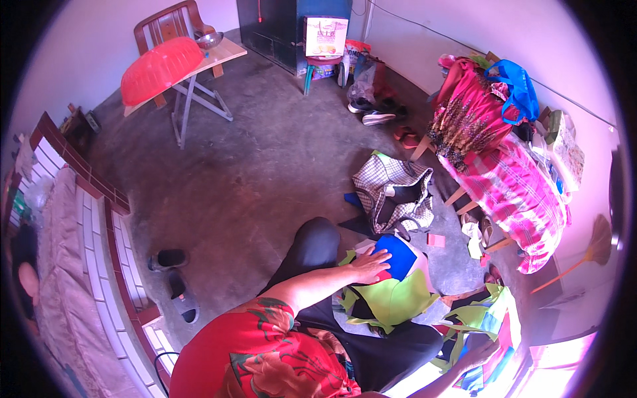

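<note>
The left hand (369,264) lies flat and spread, palm down, with its fingers pressing on a pile of cloth pieces on the person's lap and the floor just ahead. Its fingertips touch a blue cloth piece (398,255), which sits on top of a lime-green cloth piece (397,298); a small strip of red cloth (375,275) shows right under the fingers. The right hand (479,353) is low at the lower right, reaching into a heap of green and blue cloth scraps (488,318); strong glare washes over it, so I cannot tell whether it is spread or gripping anything.

The person wears a red floral shirt (259,355) and dark trousers, one knee (317,239) raised just beyond the left hand. Just past the blue cloth lies a checked bag (391,189), slumped open on the concrete floor (265,166). A small pink block (436,240) sits on the floor beside it.

To the right a chair is draped with pink plaid cloth (517,192), with a pink patterned garment (468,116) and a blue bag (521,89) piled higher up. A broom (584,255) leans near the wall. Far off, a red plastic basin (161,68) rests upside down on a folding tabletop (222,53), in front of a wooden chair (169,23). A pair of dark sandals (174,275) lies on the floor to the left, beside the bed (66,278).
</note>
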A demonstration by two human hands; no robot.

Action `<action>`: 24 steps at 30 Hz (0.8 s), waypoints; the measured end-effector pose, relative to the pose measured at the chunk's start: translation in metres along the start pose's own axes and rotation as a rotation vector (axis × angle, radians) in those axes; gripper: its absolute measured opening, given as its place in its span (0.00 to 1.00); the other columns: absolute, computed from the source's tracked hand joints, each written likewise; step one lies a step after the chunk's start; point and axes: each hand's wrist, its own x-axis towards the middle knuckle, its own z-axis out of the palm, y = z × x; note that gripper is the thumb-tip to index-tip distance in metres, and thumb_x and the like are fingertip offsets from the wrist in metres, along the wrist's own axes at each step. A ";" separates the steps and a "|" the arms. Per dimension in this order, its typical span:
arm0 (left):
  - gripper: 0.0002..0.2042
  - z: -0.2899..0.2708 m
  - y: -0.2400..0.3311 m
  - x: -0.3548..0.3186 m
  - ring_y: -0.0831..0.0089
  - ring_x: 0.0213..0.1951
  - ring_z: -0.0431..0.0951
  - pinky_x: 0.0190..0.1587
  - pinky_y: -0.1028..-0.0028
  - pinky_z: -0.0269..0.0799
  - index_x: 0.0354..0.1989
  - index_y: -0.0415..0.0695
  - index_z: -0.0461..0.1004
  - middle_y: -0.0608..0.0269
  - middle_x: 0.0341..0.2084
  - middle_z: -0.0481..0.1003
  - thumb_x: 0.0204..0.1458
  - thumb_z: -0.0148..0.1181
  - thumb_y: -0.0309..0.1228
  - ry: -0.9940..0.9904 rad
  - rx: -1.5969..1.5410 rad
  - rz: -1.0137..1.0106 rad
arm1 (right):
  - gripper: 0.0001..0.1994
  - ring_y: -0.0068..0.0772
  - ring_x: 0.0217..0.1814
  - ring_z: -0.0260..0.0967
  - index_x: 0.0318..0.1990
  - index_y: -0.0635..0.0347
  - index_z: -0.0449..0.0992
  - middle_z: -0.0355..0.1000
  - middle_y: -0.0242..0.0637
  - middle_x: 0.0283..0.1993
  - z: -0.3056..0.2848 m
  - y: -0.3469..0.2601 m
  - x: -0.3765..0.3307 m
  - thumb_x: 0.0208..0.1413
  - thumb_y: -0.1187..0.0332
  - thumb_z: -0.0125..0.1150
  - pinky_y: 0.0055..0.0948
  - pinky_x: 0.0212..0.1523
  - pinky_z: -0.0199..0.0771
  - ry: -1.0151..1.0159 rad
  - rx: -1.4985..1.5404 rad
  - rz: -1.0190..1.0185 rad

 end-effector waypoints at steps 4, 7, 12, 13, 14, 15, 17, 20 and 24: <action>0.25 0.000 0.001 0.002 0.58 0.69 0.44 0.67 0.51 0.37 0.55 0.46 0.68 0.52 0.66 0.52 0.47 0.59 0.36 0.040 -0.031 0.023 | 0.21 0.45 0.49 0.68 0.53 0.63 0.69 0.70 0.47 0.48 -0.004 0.010 0.011 0.63 0.55 0.47 0.40 0.52 0.68 0.119 0.157 0.347; 0.23 0.005 0.001 0.001 0.57 0.68 0.48 0.66 0.51 0.40 0.53 0.46 0.69 0.50 0.63 0.56 0.46 0.60 0.35 0.106 -0.042 0.016 | 0.22 0.42 0.48 0.68 0.53 0.62 0.68 0.70 0.45 0.47 -0.004 0.026 0.017 0.62 0.54 0.49 0.40 0.51 0.68 0.136 0.073 0.320; 0.19 -0.005 0.015 0.000 0.56 0.64 0.57 0.64 0.55 0.47 0.50 0.45 0.70 0.49 0.60 0.60 0.48 0.58 0.35 0.149 -0.188 0.015 | 0.22 0.39 0.47 0.68 0.53 0.61 0.68 0.70 0.43 0.46 -0.006 -0.011 0.001 0.61 0.54 0.51 0.38 0.50 0.68 0.040 0.395 0.449; 0.19 -0.011 0.021 0.000 0.56 0.62 0.59 0.63 0.55 0.49 0.50 0.45 0.70 0.49 0.59 0.61 0.48 0.58 0.35 0.136 -0.254 0.015 | 0.22 0.39 0.47 0.68 0.53 0.61 0.68 0.70 0.42 0.46 -0.005 -0.019 -0.005 0.61 0.54 0.52 0.38 0.50 0.68 -0.015 0.475 0.484; 0.19 -0.015 0.024 0.001 0.56 0.61 0.61 0.63 0.56 0.50 0.49 0.45 0.70 0.49 0.58 0.62 0.48 0.58 0.35 0.124 -0.320 0.013 | 0.22 0.38 0.47 0.68 0.53 0.61 0.68 0.70 0.42 0.46 -0.003 -0.027 -0.012 0.60 0.54 0.53 0.38 0.49 0.68 -0.071 0.567 0.518; 0.22 -0.008 0.024 -0.001 0.56 0.58 0.64 0.61 0.60 0.55 0.52 0.44 0.68 0.48 0.57 0.63 0.50 0.59 0.40 0.186 -0.328 0.046 | 0.22 0.33 0.45 0.67 0.53 0.60 0.68 0.69 0.38 0.45 0.003 -0.018 -0.018 0.59 0.54 0.56 0.34 0.47 0.69 -0.204 0.714 0.518; 0.24 -0.007 0.032 -0.007 0.56 0.57 0.65 0.60 0.59 0.57 0.51 0.43 0.68 0.48 0.55 0.65 0.47 0.62 0.41 0.201 -0.549 0.112 | 0.19 0.27 0.43 0.67 0.50 0.58 0.71 0.70 0.34 0.43 0.014 -0.048 -0.040 0.59 0.55 0.57 0.30 0.43 0.69 -0.330 0.801 0.544; 0.36 -0.013 0.043 -0.011 0.58 0.61 0.62 0.62 0.63 0.57 0.58 0.39 0.61 0.50 0.58 0.62 0.44 0.66 0.48 0.042 -0.838 0.157 | 0.15 0.23 0.40 0.67 0.47 0.57 0.73 0.71 0.31 0.39 0.035 -0.061 -0.067 0.58 0.58 0.58 0.25 0.39 0.69 -0.707 0.965 0.457; 0.48 -0.023 0.060 -0.041 0.67 0.63 0.58 0.64 0.67 0.52 0.64 0.37 0.53 0.56 0.59 0.62 0.40 0.68 0.54 -0.312 -1.388 0.053 | 0.07 0.18 0.35 0.66 0.40 0.56 0.73 0.71 0.26 0.34 0.049 -0.133 -0.113 0.60 0.65 0.55 0.20 0.37 0.66 -0.960 1.021 0.677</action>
